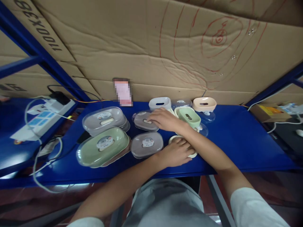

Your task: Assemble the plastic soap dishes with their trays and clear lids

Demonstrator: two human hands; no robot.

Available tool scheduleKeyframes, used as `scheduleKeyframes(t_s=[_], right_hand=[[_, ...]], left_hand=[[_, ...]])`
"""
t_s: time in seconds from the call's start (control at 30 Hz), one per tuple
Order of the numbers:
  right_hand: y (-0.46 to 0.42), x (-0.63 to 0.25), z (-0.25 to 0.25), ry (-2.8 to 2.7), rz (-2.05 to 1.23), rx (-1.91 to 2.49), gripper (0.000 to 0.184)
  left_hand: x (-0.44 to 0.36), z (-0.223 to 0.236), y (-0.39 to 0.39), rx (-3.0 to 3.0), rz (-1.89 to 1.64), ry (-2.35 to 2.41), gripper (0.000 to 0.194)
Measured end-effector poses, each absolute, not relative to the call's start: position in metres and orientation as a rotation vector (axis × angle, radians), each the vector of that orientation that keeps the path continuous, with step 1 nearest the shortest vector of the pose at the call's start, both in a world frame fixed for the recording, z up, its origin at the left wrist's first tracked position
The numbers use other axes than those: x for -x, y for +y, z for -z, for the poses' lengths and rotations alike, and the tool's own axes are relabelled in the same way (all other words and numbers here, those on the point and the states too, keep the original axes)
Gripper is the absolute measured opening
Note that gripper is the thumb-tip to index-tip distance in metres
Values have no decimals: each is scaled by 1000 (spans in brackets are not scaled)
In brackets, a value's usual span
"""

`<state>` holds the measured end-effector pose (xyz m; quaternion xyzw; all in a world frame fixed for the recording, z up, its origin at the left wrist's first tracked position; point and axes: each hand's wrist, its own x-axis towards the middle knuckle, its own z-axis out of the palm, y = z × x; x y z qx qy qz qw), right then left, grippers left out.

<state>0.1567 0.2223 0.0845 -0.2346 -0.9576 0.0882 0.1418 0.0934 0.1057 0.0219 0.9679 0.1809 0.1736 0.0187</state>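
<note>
My forearms cross, the right one lying beyond the left. My right hand [163, 119] has its fingers curled down on a grey oval plastic box with a clear lid [140, 123], in the middle of the back row. Nearer to me, my left hand [178, 153] bends its fingers over a cream oval plastic dish [193, 155], which it mostly covers. Left of that hand lies another grey lidded oval box [146, 145] with a round label. A green slotted oval piece [189, 117] rests on cream pieces just beyond my right wrist.
At left stand a large grey lidded box [104, 118] and a green lidded one [104, 146]. White [159, 103] and peach [204, 104] slotted pieces are at the back, with clear lids [208, 116] around. A phone [123, 92] leans on the cardboard; a power strip [42, 119] with cables lies left.
</note>
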Motion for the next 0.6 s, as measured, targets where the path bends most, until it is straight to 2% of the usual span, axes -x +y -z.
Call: scheduleKeyframes(t_s=[0.07, 0.17, 0.23, 0.47, 0.6], right_hand=[[218, -157, -82, -2899, -363, 673, 44], [218, -164, -76, -3018, -476, 746, 71], [221, -167, -73, -3035, -500, 786, 77], [223, -157, -68, -3003, -237, 891, 65], [219, -156, -74, -2967, -169, 881, 46]], left_hand=[[-93, -22, 106, -3006, -543, 556, 37], [-93, -23, 105, -3006, -546, 569, 37], [-93, -24, 105, -3007, -548, 584, 36], [-93, -24, 105, -3002, -547, 598, 35], [-92, -23, 106, -3004, -537, 579, 36]])
